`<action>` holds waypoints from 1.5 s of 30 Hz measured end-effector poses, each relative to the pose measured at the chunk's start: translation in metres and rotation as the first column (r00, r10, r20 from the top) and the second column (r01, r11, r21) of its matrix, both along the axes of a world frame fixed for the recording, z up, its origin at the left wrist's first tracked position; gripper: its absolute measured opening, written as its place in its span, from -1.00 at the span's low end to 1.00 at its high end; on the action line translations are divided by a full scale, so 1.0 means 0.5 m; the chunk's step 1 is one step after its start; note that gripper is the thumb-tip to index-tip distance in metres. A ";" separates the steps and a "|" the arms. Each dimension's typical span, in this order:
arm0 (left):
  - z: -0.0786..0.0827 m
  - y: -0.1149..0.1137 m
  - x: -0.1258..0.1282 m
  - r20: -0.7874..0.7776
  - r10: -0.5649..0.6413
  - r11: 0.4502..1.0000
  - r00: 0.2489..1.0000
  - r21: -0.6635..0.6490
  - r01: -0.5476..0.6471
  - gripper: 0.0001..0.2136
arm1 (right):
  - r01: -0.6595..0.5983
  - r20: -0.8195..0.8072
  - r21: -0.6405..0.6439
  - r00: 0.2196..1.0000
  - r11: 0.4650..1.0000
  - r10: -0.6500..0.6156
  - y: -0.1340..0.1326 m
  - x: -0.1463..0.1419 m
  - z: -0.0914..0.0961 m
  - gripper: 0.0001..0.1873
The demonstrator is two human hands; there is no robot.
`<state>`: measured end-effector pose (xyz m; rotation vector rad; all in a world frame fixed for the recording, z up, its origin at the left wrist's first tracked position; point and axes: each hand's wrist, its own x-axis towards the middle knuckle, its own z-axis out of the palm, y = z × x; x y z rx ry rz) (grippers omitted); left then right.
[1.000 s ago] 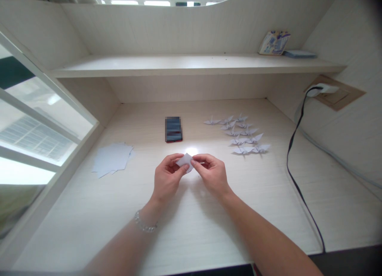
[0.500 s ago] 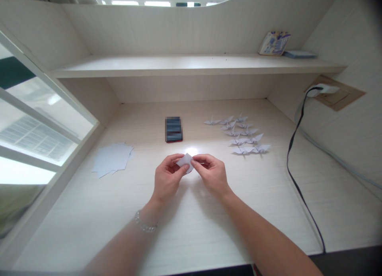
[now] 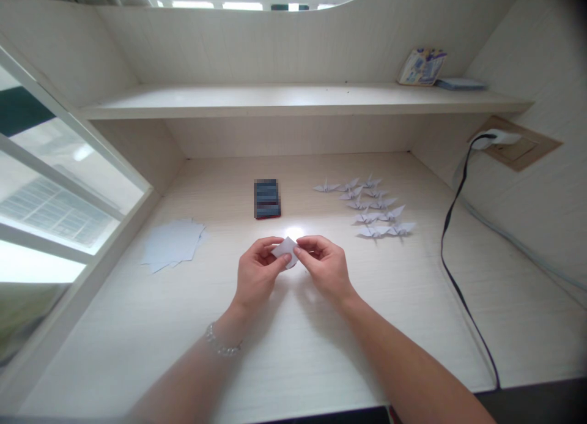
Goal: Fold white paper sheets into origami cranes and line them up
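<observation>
My left hand and my right hand meet over the middle of the pale wooden desk, both pinching one small folded piece of white paper. The thumbs and forefingers of both hands are closed on its edges. A beaded bracelet circles my left wrist. To the right of my hands lie several finished paper cranes in a loose cluster. A stack of flat white paper sheets lies to the left.
A dark phone lies on the desk beyond my hands. A black cable runs from a wall plug down the right side. The shelf above holds a small box. A window frame borders the left.
My fingers have shifted slightly on the folded paper; the hands stay in the same place.
</observation>
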<state>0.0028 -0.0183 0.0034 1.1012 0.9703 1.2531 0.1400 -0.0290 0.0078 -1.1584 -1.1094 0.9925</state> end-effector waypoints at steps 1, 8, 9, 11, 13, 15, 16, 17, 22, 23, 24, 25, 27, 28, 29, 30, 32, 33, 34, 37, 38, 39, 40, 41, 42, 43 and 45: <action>0.001 0.000 0.000 0.001 -0.009 1.000 1.000 -0.010 0.009 -0.67 | -0.001 0.003 -0.007 1.000 1.000 0.001 0.000 0.000 0.000 -0.84; 0.002 -0.002 0.000 0.003 -0.061 0.996 0.998 -0.064 0.061 -0.64 | -0.033 0.036 -0.053 0.999 0.998 0.035 0.002 0.006 0.005 -0.77; 0.002 -0.002 0.000 -0.004 -0.067 0.996 0.998 -0.067 0.066 -0.64 | -0.039 0.041 -0.051 0.998 0.998 0.041 0.003 0.006 0.006 -0.78; 0.002 -0.002 0.000 -0.008 -0.074 0.994 0.997 -0.077 0.073 -0.65 | -0.051 0.054 -0.042 0.997 0.998 0.053 0.004 0.008 0.006 -0.80; 0.003 -0.002 -0.001 -0.003 -0.080 0.993 0.997 -0.091 0.080 -0.66 | -0.061 0.064 -0.039 0.996 0.997 0.063 0.005 0.009 0.005 -0.81; 0.003 -0.002 -0.001 0.002 -0.085 0.991 0.996 -0.102 0.084 -0.67 | -0.072 0.065 -0.047 0.995 0.996 0.075 0.005 0.011 0.004 -0.82; 0.003 -0.001 -0.001 0.002 -0.087 0.991 0.996 -0.106 0.086 -0.67 | -0.081 0.060 -0.053 0.995 0.995 0.084 0.005 0.011 0.003 -0.82; 0.002 -0.001 -0.002 0.001 -0.090 0.990 0.996 -0.109 0.090 -0.68 | -0.091 0.054 -0.059 0.994 0.994 0.094 0.005 0.012 0.002 -0.81; -0.005 -0.001 -0.001 0.005 -0.103 0.987 0.995 -0.122 0.103 -0.70 | -0.118 0.043 -0.074 0.992 0.990 0.122 0.006 0.013 -0.002 -0.81; -0.006 -0.001 -0.001 -0.001 -0.101 0.988 0.995 -0.121 0.100 -0.70 | -0.120 0.048 -0.075 0.991 0.990 0.123 0.006 0.013 -0.003 -0.81; -0.006 -0.001 0.000 -0.009 -0.096 0.989 0.995 -0.117 0.095 -0.70 | -0.119 0.053 -0.075 0.991 0.990 0.123 0.007 0.013 -0.003 -0.81; -0.005 -0.001 0.000 -0.019 -0.092 0.990 0.996 -0.111 0.090 -0.70 | -0.117 0.060 -0.077 0.991 0.990 0.121 0.007 0.013 -0.004 -0.80; -0.003 -0.003 0.000 -0.045 -0.081 0.992 0.996 -0.096 0.077 -0.68 | -0.111 0.076 -0.081 0.990 0.990 0.117 0.008 0.014 -0.005 -0.80; -0.002 -0.003 0.000 -0.063 -0.074 0.994 0.995 -0.088 0.069 -0.68 | -0.107 0.082 -0.084 0.990 0.991 0.114 0.009 0.014 -0.005 -0.79; -0.001 -0.003 0.000 -0.083 -0.065 0.995 0.994 -0.081 0.058 -0.67 | -0.103 0.087 -0.086 0.990 0.991 0.110 0.009 0.014 -0.005 -0.79; 0.000 -0.004 0.000 -0.104 -0.054 0.996 0.993 -0.076 0.046 -0.68 | -0.100 0.090 -0.087 0.990 0.991 0.108 0.009 0.014 -0.005 -0.79; 0.001 -0.004 -0.001 -0.135 -0.030 0.997 0.990 -0.069 0.021 -0.71 | -0.100 0.093 -0.090 0.990 0.991 0.109 0.009 0.014 -0.005 -0.78; 0.002 -0.004 -0.001 -0.142 -0.023 0.998 0.990 -0.068 0.013 -0.72 | -0.101 0.095 -0.091 0.989 0.991 0.110 0.008 0.013 -0.004 -0.78; 0.002 -0.004 -0.001 -0.143 -0.018 0.998 0.990 -0.066 0.009 -0.73 | -0.103 0.098 -0.091 0.989 0.990 0.112 0.008 0.013 -0.004 -0.78; 0.003 -0.003 0.000 -0.127 -0.016 0.998 0.992 -0.063 0.008 -0.74 | -0.106 0.109 -0.091 0.987 0.990 0.116 0.007 0.013 -0.003 -0.76; 0.003 -0.004 0.000 -0.122 -0.016 0.998 0.992 -0.064 0.008 -0.74 | -0.107 0.111 -0.090 0.987 0.990 0.117 0.007 0.014 -0.003 -0.76; 0.003 -0.004 0.000 -0.118 -0.015 0.998 0.993 -0.066 0.007 -0.74 | -0.109 0.111 -0.088 0.987 0.990 0.119 0.007 0.014 -0.003 -0.76; 0.004 -0.004 0.001 -0.114 -0.012 0.998 0.993 -0.069 0.004 -0.74 | -0.111 0.109 -0.087 0.987 0.990 0.120 0.007 0.014 -0.003 -0.75; 0.004 -0.004 0.001 -0.109 -0.008 0.997 0.994 -0.072 0.000 -0.74 | -0.112 0.107 -0.086 0.987 0.990 0.121 0.008 0.014 -0.004 -0.75; 0.005 -0.005 0.001 -0.103 -0.003 0.997 0.995 -0.074 -0.005 -0.74 | -0.110 0.106 -0.085 0.987 0.990 0.119 0.008 0.014 -0.004 -0.74; 0.005 -0.005 0.002 -0.097 0.004 0.997 0.995 -0.075 -0.011 -0.74 | -0.108 0.106 -0.086 0.987 0.990 0.117 0.008 0.014 -0.004 -0.74; 0.006 -0.005 0.002 -0.091 0.009 0.997 0.996 -0.073 -0.016 -0.74 | -0.102 0.107 -0.086 0.988 0.991 0.111 0.008 0.013 -0.004 -0.74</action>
